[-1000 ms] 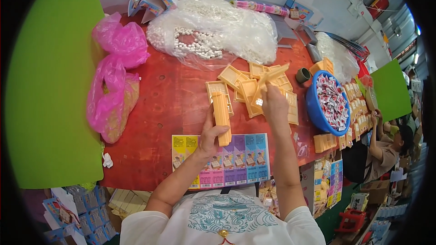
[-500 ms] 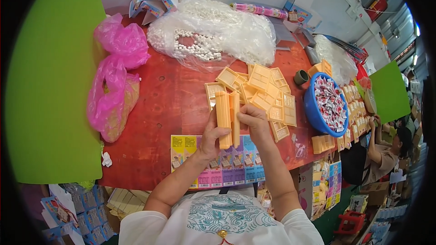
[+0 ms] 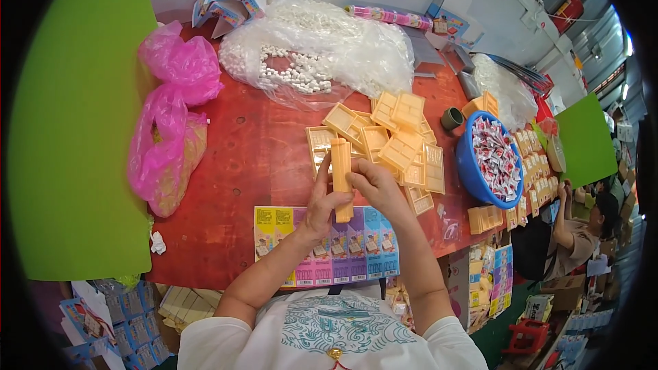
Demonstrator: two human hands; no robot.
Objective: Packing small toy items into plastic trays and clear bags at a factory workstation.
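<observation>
Held on edge above the table, a narrow stack of pale-orange plastic trays (image 3: 342,185) sits between my two hands. My left hand (image 3: 321,207) is closed round its left side, thumb across the near face. My right hand (image 3: 373,185) pinches the stack's right side with bent fingers; the fingertips are partly hidden. Just beyond lies a loose pile of the same compartment trays (image 3: 404,147), some tilted on others. Under my wrists a row of printed colour cards (image 3: 356,250) lies along the table's front edge.
A blue basin (image 3: 462,164) full of small wrapped packets stands right, next to a dark cup (image 3: 452,118). Clear bags of white pieces (image 3: 308,72) lie at the back, pink bags (image 3: 179,75) at left. A person (image 3: 572,226) works at the far right.
The tray in my right hand, held slightly apart before, has come against the stack in my left hand, so the gap between them is closed. My right hand has moved left.
</observation>
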